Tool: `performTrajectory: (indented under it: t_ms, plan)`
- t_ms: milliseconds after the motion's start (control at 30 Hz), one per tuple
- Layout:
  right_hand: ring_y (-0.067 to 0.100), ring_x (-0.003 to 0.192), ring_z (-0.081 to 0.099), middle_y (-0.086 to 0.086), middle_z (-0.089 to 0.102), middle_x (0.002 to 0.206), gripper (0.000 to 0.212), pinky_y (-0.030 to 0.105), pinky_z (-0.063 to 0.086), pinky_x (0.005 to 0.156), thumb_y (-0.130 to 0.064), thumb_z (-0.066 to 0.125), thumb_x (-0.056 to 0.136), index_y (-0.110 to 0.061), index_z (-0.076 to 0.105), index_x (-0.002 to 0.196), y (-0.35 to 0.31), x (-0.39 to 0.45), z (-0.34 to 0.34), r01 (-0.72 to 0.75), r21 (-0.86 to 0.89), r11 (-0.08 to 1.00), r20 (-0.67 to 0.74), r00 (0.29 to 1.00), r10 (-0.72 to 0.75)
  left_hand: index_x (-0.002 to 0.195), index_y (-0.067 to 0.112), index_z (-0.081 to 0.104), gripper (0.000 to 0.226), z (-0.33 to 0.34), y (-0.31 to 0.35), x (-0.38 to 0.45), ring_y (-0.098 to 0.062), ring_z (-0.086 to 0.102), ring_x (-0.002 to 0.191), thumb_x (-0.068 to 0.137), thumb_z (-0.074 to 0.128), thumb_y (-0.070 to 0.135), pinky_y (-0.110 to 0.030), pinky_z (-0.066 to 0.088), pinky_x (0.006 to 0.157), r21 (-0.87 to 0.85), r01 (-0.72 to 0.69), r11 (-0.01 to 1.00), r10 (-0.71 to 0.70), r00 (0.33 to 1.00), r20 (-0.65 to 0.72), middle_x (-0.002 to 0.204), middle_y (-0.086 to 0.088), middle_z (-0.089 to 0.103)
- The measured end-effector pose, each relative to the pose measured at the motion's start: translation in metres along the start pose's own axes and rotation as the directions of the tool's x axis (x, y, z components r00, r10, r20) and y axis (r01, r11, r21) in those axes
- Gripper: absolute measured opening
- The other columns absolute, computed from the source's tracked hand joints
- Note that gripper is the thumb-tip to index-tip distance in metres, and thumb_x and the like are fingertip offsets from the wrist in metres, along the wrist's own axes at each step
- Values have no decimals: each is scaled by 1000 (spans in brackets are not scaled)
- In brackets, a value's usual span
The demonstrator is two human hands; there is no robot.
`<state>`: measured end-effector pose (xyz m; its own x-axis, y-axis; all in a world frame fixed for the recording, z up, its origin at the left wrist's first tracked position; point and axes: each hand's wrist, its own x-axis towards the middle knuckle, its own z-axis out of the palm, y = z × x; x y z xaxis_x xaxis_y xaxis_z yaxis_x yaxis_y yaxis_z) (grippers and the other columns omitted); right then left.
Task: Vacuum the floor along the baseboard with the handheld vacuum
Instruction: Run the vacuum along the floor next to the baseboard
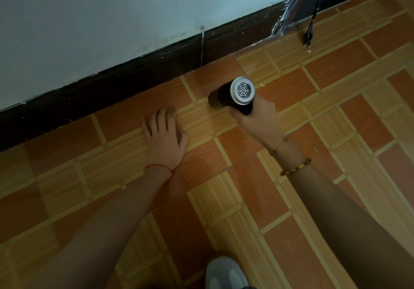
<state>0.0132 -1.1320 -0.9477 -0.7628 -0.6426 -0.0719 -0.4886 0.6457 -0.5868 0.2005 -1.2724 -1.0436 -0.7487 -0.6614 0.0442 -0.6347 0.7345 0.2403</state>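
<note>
My right hand (259,120) grips the handheld vacuum (233,96), a dark cylinder with a round silver vented end cap facing up toward me. Its nozzle end points left and down at the orange patterned floor (246,199), a short way in front of the dark brown baseboard (134,82). The nozzle tip itself is hidden by the body. My left hand (164,134) lies flat on the floor to the left of the vacuum, palm down, fingers spread toward the baseboard, holding nothing.
A pale wall (112,19) rises above the baseboard. At the top right a black cord with a plug (310,31) hangs down to the floor beside a dark leaning object (298,1). A grey shoe tip (224,273) shows at the bottom edge.
</note>
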Motion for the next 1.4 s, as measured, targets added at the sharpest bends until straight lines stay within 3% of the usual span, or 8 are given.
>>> performTrajectory:
  t_ms: [167,333,667,900,1033,1200,1400]
  plan:
    - [22,91,65,4,68,105,63,27,45,66,-52,62,86,-10,48,131,14,-3,-11,-99,-35,994,-150,984,92,144,10,42,53,-1,3,1,-39,34,140,96,36,33,-65,18,118,17,-9,1000,9,1000,3,149,-18,42]
    - [26,95,65,7,68,108,66,34,52,72,-50,62,86,-7,46,134,27,7,-29,-187,-2,982,-244,953,181,142,13,44,54,-3,20,9,-37,35,139,92,31,28,-64,21,118,-19,-93,995,93,996,12,148,-16,44]
    - [24,101,65,6,67,113,67,33,54,77,-52,63,84,-9,47,133,31,33,-23,-202,-6,979,-201,960,196,148,16,39,56,13,37,20,-35,33,143,95,32,32,-65,18,119,-4,-72,997,72,996,45,151,-15,40]
    - [18,95,65,3,67,108,68,17,41,62,-58,60,83,-10,50,130,51,37,-26,-215,7,977,-227,951,211,148,16,40,56,12,38,19,-34,32,144,95,34,33,-64,19,119,5,-70,998,70,997,45,152,-14,40]
    - [18,97,64,2,66,110,68,24,46,70,-58,61,82,-11,50,130,51,33,-26,-146,-34,989,-176,975,137,148,15,40,55,12,38,18,-35,33,143,96,34,33,-64,19,119,21,-72,997,71,996,49,152,-14,41]
    - [20,99,65,3,68,112,67,25,45,70,-54,63,84,-11,48,133,51,26,-36,-204,41,978,-312,927,207,148,15,39,55,12,39,19,-34,32,144,96,35,32,-64,19,119,20,-72,997,71,997,37,152,-14,40]
    - [25,107,63,7,66,119,69,25,44,74,-50,64,85,-8,46,136,63,24,-47,-287,-6,958,-322,908,270,147,15,40,55,11,40,18,-35,33,143,96,35,32,-64,21,118,28,-76,997,76,997,29,152,-14,40]
